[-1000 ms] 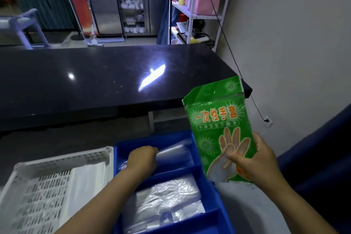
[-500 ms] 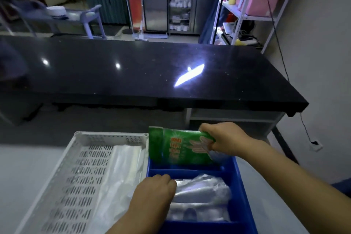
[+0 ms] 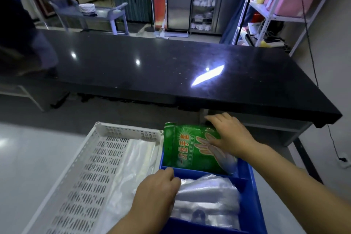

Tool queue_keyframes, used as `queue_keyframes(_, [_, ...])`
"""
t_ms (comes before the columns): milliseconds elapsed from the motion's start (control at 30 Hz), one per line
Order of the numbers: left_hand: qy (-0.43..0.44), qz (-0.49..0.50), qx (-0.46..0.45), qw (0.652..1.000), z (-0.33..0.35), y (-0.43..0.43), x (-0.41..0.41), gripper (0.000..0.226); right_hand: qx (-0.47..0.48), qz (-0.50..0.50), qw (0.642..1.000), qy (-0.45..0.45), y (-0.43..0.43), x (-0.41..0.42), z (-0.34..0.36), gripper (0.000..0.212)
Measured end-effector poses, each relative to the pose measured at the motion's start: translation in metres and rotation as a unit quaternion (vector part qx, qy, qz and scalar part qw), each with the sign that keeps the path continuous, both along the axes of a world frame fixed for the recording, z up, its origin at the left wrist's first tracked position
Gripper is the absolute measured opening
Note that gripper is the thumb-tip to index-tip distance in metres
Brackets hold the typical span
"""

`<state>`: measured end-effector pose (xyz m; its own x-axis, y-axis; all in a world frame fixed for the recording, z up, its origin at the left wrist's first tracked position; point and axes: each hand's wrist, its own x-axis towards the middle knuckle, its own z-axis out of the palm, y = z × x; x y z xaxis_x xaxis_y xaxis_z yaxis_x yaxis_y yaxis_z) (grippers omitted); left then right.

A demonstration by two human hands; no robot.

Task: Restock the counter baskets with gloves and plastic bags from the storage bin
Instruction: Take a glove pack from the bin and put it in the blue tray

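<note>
The green glove packet [image 3: 191, 148] has gone from upright to lying tilted in the far compartment of the blue bin [image 3: 253, 192]. The right hand [image 3: 228, 134] rests on it at three o'clock, fingers spread flat, pressing rather than pinching. At six o'clock, the left hand [image 3: 156, 190] curls over the clear plastic bags [image 3: 209, 195] in the near compartment; whether it grips them I cannot tell. The white basket [image 3: 91, 167] sits touching the bin at nine o'clock.
</note>
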<state>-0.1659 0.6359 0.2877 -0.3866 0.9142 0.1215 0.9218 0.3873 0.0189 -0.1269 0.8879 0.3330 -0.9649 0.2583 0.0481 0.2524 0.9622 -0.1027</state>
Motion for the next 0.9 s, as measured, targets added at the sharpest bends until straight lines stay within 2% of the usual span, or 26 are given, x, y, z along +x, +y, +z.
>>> queue_keyframes(67, [-0.011, 0.007, -0.005, 1.0, 0.006, 0.014, -0.008, 0.036, -0.142, 0.025, 0.987, 0.075, -0.021, 0.013, 0.012, 0.053])
queue_keyframes(100, [-0.012, 0.011, -0.007, 1.0, 0.012, 0.023, -0.011, 0.036, -0.202, 0.051, 0.976, 0.064, -0.033, 0.022, 0.018, 0.05])
queue_keyframes(133, [-0.016, 0.023, -0.004, 1.0, 0.017, 0.032, -0.015, 0.034, -0.22, 0.08, 0.972, 0.029, -0.044, 0.028, 0.02, 0.054])
queue_keyframes(200, [-0.048, 0.06, 0.025, 0.997, 0.026, 0.051, -0.023, 0.02, -0.157, 0.102, 0.982, -0.025, -0.055, 0.04, 0.012, 0.07])
queue_keyframes(267, [-0.066, 0.05, 0.05, 0.995, 0.029, 0.068, -0.029, 0.019, -0.08, 0.091, 0.991, 0.051, -0.051, 0.047, -0.005, 0.066])
queue_keyframes(333, [-0.052, 0.008, 0.062, 0.997, 0.03, 0.081, -0.033, 0.024, -0.047, 0.065, 0.986, 0.143, -0.039, 0.049, -0.021, 0.058])
queue_keyframes(433, [-0.018, -0.004, 0.026, 0.999, 0.019, 0.085, -0.047, 0.03, -0.032, 0.025, 0.983, 0.178, -0.024, 0.05, -0.04, 0.057])
queue_keyframes(533, [0.001, 0.02, -0.004, 1.0, 0.002, 0.071, -0.061, 0.031, -0.05, -0.012, 0.988, 0.145, -0.022, 0.053, -0.056, 0.046])
queue_keyframes(700, [-0.009, -0.029, 0.06, 0.998, -0.014, 0.061, -0.057, 0.053, -0.126, -0.031, 0.991, 0.034, -0.027, 0.047, -0.07, 0.026])
queue_keyframes(733, [-0.014, -0.046, 0.057, 0.997, -0.017, 0.063, -0.055, 0.051, -0.138, -0.032, 0.99, 0.015, -0.028, 0.045, -0.07, 0.023])
queue_keyframes(800, [-0.062, -0.059, 0.027, 0.996, -0.02, 0.068, -0.051, 0.03, -0.149, -0.045, 0.988, -0.015, -0.026, 0.04, -0.067, 0.022])
queue_keyframes(900, [-0.11, -0.03, 0.004, 0.994, -0.022, 0.073, -0.049, 0.014, -0.165, -0.051, 0.981, -0.083, -0.022, 0.04, -0.058, 0.02])
